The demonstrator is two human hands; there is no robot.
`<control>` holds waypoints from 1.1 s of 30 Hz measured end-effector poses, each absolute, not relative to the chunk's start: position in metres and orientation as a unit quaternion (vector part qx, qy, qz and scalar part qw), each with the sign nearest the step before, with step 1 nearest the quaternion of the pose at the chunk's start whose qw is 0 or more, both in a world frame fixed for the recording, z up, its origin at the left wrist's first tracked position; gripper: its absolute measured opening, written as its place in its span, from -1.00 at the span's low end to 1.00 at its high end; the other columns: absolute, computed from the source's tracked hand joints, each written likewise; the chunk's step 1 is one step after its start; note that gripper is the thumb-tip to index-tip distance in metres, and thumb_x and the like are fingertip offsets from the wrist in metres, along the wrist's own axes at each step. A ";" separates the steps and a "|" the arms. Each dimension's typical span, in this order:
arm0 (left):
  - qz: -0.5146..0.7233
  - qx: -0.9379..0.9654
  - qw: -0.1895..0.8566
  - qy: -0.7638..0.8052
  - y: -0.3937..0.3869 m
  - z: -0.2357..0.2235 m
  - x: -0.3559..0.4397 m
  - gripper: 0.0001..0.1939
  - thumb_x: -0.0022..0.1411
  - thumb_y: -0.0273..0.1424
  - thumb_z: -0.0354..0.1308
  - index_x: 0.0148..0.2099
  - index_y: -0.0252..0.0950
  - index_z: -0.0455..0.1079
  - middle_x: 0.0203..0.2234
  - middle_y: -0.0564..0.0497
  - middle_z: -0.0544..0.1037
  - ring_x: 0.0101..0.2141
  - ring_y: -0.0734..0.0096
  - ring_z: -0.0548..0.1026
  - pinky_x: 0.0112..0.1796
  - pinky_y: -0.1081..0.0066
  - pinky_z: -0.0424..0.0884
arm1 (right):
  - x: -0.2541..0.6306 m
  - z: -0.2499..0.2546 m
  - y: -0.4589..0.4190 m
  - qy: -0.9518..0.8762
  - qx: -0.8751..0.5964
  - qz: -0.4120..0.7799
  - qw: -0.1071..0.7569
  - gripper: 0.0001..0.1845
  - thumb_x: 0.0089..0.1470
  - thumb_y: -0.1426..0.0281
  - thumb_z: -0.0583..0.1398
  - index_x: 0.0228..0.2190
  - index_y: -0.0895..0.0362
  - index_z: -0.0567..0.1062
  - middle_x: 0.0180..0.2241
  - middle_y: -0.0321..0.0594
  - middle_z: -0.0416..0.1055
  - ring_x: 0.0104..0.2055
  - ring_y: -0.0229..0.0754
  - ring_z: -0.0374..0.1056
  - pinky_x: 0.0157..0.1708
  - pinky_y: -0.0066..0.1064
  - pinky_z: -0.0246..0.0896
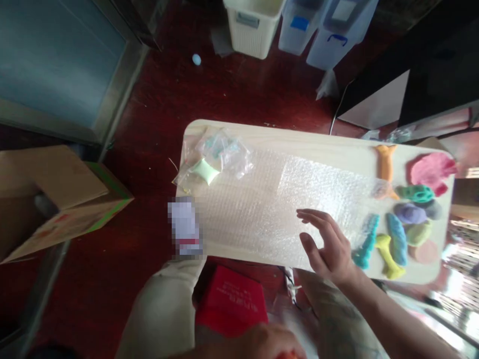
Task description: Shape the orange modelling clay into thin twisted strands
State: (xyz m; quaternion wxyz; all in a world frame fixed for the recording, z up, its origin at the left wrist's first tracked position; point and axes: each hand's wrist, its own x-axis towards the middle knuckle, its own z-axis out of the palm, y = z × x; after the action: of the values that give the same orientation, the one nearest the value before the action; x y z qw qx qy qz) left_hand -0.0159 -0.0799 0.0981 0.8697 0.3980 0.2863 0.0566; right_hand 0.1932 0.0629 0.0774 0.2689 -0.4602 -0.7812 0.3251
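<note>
My right hand (pixel 327 244) hovers over the right part of a clear bubble wrap sheet (pixel 262 209), its fingers stretched out and nothing in them. Low at the bottom edge, my left hand (pixel 267 341) is cut off and blurred. Its fingers look curled around something red-orange, which is mostly out of view. Right of my right hand lie a teal ridged stick (pixel 368 244), a yellow bone-shaped piece (pixel 389 257), a blue long piece (pixel 397 238) and an orange piece (pixel 385 164). Beyond them are a pink ruffled piece (pixel 430 172), a green one (pixel 417 193) and a purple one (pixel 410 213).
On the pale table (pixel 318 139), clear plastic bags (pixel 234 152) and a light-green pillow-shaped packet (pixel 205 171) lie at the left. A blurred-out phone-like item (pixel 185 227) is at the left edge. A red box (pixel 234 301), cardboard box (pixel 56 194) and plastic bins (pixel 256 30) surround the table.
</note>
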 end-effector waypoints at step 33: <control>0.382 0.348 0.734 0.441 -0.082 0.077 -0.026 -0.52 0.26 -0.02 0.21 -0.48 -0.31 0.31 -0.68 0.13 0.31 -0.74 0.64 0.15 -0.69 0.54 -0.08 | 0.172 0.093 -0.092 -0.774 -0.463 0.297 0.314 -0.60 0.43 0.21 0.06 0.15 0.11 0.41 0.08 0.03 0.50 0.03 0.01 0.51 -0.01 -0.10 0.50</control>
State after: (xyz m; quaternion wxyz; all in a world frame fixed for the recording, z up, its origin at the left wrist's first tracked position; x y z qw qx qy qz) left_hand -0.0256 -0.0820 0.0775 0.7336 0.3483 0.4414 0.3817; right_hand 0.1719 -0.0925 0.0928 0.3137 -0.4626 -0.7743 0.2967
